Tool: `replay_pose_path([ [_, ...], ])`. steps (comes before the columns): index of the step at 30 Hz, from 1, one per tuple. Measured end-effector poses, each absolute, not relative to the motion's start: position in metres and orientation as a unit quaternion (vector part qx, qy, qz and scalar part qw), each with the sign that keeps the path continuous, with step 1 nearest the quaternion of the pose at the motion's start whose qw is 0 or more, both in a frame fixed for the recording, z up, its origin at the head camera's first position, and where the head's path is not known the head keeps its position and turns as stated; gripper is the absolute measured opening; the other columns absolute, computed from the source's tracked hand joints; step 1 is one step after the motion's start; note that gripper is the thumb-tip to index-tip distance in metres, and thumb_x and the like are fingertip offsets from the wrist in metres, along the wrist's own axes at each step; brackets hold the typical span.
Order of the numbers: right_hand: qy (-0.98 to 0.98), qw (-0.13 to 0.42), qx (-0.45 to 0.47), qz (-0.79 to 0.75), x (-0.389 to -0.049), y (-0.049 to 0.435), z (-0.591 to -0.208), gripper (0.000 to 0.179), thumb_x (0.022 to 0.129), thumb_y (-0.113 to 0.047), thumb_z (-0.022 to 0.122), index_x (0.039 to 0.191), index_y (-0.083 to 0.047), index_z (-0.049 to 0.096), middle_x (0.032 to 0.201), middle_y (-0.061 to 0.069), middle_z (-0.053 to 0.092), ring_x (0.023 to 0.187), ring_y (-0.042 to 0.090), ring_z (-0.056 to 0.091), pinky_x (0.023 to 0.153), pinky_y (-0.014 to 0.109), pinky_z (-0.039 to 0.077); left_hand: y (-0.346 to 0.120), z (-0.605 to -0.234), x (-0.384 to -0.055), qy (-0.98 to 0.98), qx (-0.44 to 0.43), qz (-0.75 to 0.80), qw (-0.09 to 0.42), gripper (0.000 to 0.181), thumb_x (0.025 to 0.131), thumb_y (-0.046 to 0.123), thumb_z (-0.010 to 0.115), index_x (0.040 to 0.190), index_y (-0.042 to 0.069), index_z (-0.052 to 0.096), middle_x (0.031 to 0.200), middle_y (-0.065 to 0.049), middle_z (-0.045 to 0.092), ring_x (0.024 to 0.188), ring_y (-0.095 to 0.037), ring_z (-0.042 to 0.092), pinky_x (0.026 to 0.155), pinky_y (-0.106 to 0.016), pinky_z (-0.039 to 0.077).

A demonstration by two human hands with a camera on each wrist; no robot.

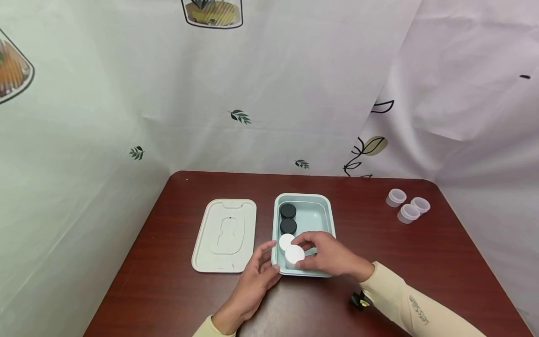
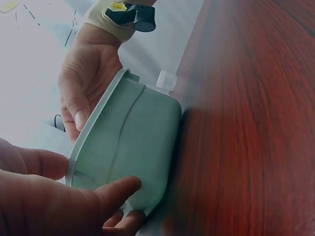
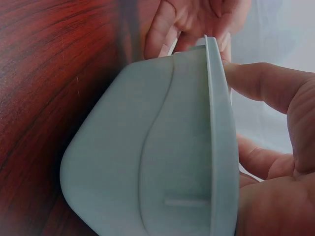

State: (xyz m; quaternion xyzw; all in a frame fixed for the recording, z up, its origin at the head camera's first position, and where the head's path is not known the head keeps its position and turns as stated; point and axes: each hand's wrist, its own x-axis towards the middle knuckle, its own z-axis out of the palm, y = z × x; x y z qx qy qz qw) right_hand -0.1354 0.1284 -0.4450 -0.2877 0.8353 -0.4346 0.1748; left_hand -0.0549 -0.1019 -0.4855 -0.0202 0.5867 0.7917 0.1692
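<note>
And the right hand (image 1: 328,255) pinches one white jar (image 1: 294,255) between thumb and fingers at the near left corner of the single tray (image 1: 317,210); whether the jar touches the bottom is hard to tell. A second white jar (image 1: 286,241) sits just behind, then two black jars (image 1: 288,226) in line! The left hand (image 1: 257,278), fingers spread, touches the tray's left side. One lid (image 1: 225,238) lies left, three cups (image 1: 408,213) far right on the table (image 1: 358,215).

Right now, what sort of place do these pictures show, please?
It looks like a makeshift indoor tabletop workspace: printed sheeting hangs behind and beside a reddish-brown table, which bears a pale blue tray and small translucent cups.
</note>
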Motion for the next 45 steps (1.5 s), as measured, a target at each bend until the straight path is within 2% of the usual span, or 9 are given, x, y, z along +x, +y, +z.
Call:
replay_pose_path([
  [5, 0.839, 0.168, -0.296, -0.424, -0.135, 0.126, -0.446, 0.04, 0.082, -0.016, 0.089, 0.118, -0.005, 0.073, 0.108, 0.001, 0.077, 0.099, 0.014, 0.073, 0.087, 0.034, 0.059, -0.102, -0.484, -0.055, 0.587, -0.016, 0.791, 0.17, 0.059, 0.106, 0.008, 0.055, 0.161, 0.013, 0.034, 0.165, -0.022, 0.036, 0.139, -0.023, 0.053, 0.11, -0.043, 0.049],
  [15, 0.828, 0.145, -0.338, -0.424, -0.138, 0.122, -0.451, 0.038, 0.084, -0.011, 0.088, 0.12, -0.001, 0.076, 0.107, 0.003, 0.074, 0.098, 0.013, 0.072, 0.09, 0.04, 0.061, -0.104, -0.484, -0.055, 0.588, -0.012, 0.791, 0.17, 0.06, 0.106, 0.008, 0.055, 0.162, 0.013, 0.033, 0.165, -0.023, 0.036, 0.141, -0.025, 0.051, 0.11, -0.042, 0.049],
  [23, 0.841, 0.139, -0.347, -0.392, -0.137, 0.118, -0.452, 0.042, 0.083, -0.009, 0.089, 0.123, -0.001, 0.077, 0.1, 0.002, 0.074, 0.091, 0.01, 0.074, 0.081, 0.034, 0.06, -0.104, -0.484, -0.055, 0.589, -0.015, 0.789, 0.173, 0.06, 0.106, 0.008, 0.055, 0.162, 0.013, 0.032, 0.165, -0.023, 0.035, 0.143, -0.028, 0.05, 0.111, -0.044, 0.049],
  [31, 0.849, 0.123, -0.344, -0.381, -0.138, 0.112, -0.452, 0.035, 0.079, -0.006, 0.09, 0.113, -0.004, 0.08, 0.094, 0.001, 0.074, 0.085, 0.01, 0.074, 0.077, 0.031, 0.059, -0.104, -0.482, -0.056, 0.59, -0.018, 0.789, 0.17, 0.06, 0.106, 0.007, 0.056, 0.161, 0.013, 0.033, 0.165, -0.024, 0.035, 0.143, -0.028, 0.05, 0.111, -0.045, 0.049],
  [38, 0.865, 0.154, -0.282, -0.387, -0.136, 0.109, -0.449, 0.027, 0.076, -0.003, 0.092, 0.097, -0.009, 0.075, 0.091, 0.001, 0.076, 0.076, 0.009, 0.074, 0.071, 0.021, 0.056, -0.103, -0.483, -0.056, 0.59, -0.017, 0.79, 0.166, 0.061, 0.105, 0.006, 0.056, 0.161, 0.013, 0.033, 0.164, -0.025, 0.036, 0.142, -0.028, 0.051, 0.109, -0.041, 0.05],
  [45, 0.863, 0.177, -0.27, -0.388, -0.136, 0.106, -0.45, 0.031, 0.076, -0.002, 0.092, 0.096, -0.008, 0.069, 0.09, 0.003, 0.073, 0.079, 0.012, 0.075, 0.073, 0.021, 0.057, -0.103, -0.484, -0.054, 0.589, -0.017, 0.791, 0.167, 0.06, 0.105, 0.006, 0.056, 0.161, 0.011, 0.033, 0.164, -0.026, 0.036, 0.142, -0.029, 0.051, 0.109, -0.04, 0.05],
])
